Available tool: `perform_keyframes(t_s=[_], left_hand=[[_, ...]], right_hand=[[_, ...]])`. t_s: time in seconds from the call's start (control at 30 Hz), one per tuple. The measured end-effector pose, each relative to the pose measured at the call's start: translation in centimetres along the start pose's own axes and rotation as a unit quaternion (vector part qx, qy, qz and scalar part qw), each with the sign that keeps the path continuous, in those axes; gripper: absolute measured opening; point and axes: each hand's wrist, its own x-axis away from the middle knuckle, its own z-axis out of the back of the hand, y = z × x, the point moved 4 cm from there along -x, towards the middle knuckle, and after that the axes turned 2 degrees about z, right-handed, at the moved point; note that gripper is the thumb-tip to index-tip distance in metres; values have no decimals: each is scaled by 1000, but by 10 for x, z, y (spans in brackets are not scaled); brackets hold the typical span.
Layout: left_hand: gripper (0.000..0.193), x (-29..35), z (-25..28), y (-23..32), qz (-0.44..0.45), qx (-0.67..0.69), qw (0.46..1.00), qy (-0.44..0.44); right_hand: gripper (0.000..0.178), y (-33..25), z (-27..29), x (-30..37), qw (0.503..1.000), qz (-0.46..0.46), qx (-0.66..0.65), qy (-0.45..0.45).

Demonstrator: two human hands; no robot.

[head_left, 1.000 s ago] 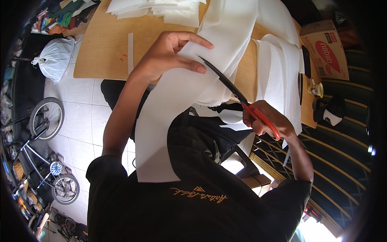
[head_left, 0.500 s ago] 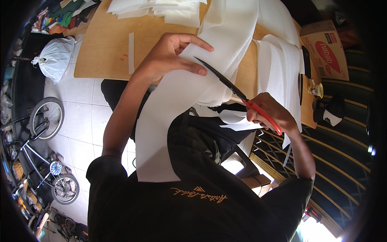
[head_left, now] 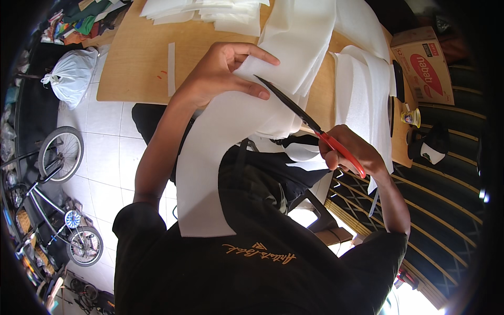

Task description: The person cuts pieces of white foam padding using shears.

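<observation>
In the head view, a long white sheet (head_left: pixel 226 131) is held up over the near edge of a wooden table (head_left: pixel 136 68). The sheet runs from the far side of the table down over the person's lap. It is pinched near its top by the left hand (head_left: pixel 223 73), with the thumb below and the fingers spread across it. A pair of scissors (head_left: pixel 310 123) with red handles is gripped by the right hand (head_left: pixel 349 152), whose fingers are curled tight through the loops. The dark blades are open a little, and the tip lies at the sheet just beside the left thumb.

To cut well, the sheet should be kept flat and tight by the left hand, and the thumb should be kept clear of the blade tip. Long, slow snips would help the cut edge stay straight.

More white sheets are stacked (head_left: pixel 205 10) on the far side of the table. A cardboard box (head_left: pixel 425 65) sits to the far right. A white bag (head_left: pixel 71 76) and a bicycle (head_left: pixel 58 199) are seen on the floor to the left.
</observation>
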Motion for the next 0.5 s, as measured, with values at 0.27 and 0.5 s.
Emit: perform_keyframes(t_s=[0.27,0.5], left_hand=[[57,0,-2,0,-5,-11,1000,-9],[57,-2,-4,1,-20,-33,999,-13]], right_hand=[[22,-19,-5,10,998,15,44,30],[13,-16,0,2,998,-28,50,-4]])
